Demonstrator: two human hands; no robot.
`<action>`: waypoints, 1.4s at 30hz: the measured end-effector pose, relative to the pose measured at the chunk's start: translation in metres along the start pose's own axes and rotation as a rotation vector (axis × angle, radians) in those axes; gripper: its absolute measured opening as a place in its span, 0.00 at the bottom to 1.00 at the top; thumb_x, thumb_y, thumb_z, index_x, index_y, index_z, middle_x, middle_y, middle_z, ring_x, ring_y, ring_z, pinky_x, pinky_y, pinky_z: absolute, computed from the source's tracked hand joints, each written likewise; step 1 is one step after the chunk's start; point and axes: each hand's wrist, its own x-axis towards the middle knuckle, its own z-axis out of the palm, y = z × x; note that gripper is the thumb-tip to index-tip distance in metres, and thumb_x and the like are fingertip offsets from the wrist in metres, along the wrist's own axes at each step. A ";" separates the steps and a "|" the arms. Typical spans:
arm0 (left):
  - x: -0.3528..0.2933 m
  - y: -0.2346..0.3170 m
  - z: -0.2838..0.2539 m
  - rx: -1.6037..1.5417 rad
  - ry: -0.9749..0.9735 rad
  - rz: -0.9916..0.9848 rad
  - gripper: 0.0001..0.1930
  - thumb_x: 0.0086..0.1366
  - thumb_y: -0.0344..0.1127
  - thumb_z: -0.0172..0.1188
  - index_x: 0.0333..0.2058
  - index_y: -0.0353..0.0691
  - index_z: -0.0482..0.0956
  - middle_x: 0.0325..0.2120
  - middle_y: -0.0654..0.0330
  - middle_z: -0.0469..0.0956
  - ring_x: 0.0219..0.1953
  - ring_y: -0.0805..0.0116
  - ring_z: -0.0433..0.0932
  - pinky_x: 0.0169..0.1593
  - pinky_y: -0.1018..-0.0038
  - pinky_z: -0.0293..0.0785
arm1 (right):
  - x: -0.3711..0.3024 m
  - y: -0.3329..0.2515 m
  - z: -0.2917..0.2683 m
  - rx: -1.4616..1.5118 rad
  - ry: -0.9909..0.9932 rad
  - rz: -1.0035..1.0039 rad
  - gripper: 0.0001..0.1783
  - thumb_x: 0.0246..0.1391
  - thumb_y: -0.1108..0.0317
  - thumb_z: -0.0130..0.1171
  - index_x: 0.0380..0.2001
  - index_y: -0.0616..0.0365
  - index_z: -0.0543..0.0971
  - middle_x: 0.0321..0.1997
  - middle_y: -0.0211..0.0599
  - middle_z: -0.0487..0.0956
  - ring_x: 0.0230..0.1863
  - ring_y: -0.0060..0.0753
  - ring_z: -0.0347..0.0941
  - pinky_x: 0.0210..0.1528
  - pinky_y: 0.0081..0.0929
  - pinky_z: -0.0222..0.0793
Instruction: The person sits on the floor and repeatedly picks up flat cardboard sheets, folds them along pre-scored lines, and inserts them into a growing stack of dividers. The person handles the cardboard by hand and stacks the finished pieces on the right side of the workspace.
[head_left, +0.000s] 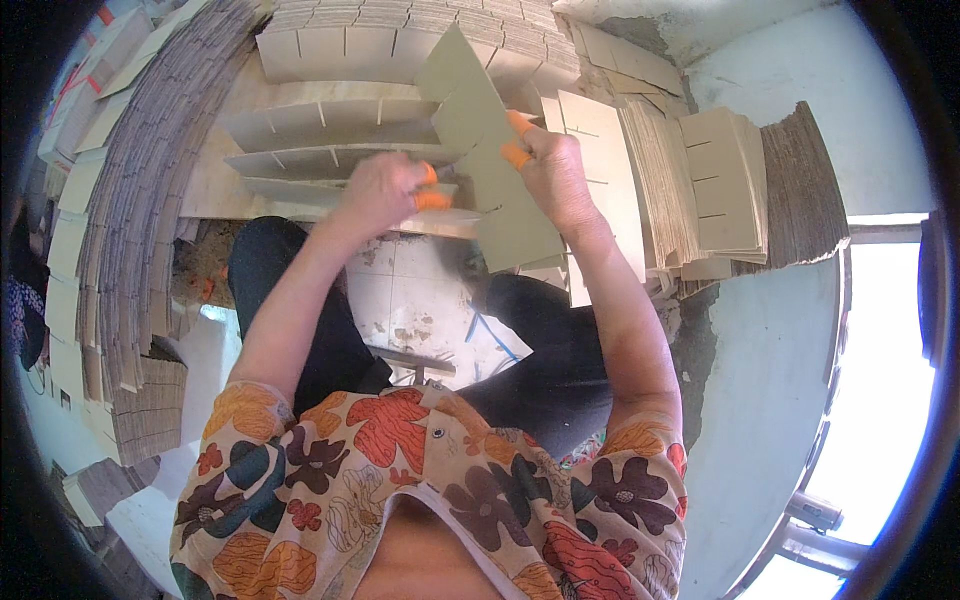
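One cardboard sheet [490, 185] tilts between our hands, its right edge pinched in our right hand's [552, 170] fingers. We judge it light, stiff, best held by edges. Our left hand [385, 190] blurs; we cannot tell its grip. Slotted strips [320, 125] stand beyond.

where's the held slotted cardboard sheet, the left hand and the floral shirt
Slotted cardboard sheet [488, 178]: head view, middle of its face.
Left hand [384, 191]: head view, back of the hand.
Floral shirt [425, 452]: head view, chest front.
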 end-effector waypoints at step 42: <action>-0.014 -0.019 -0.070 0.173 0.321 -0.122 0.11 0.52 0.33 0.68 0.34 0.36 0.81 0.28 0.54 0.79 0.33 0.58 0.76 0.36 0.67 0.72 | -0.108 0.152 -0.096 0.156 0.013 0.846 0.29 0.42 0.60 0.71 0.44 0.69 0.77 0.29 0.41 0.80 0.27 0.32 0.76 0.29 0.29 0.71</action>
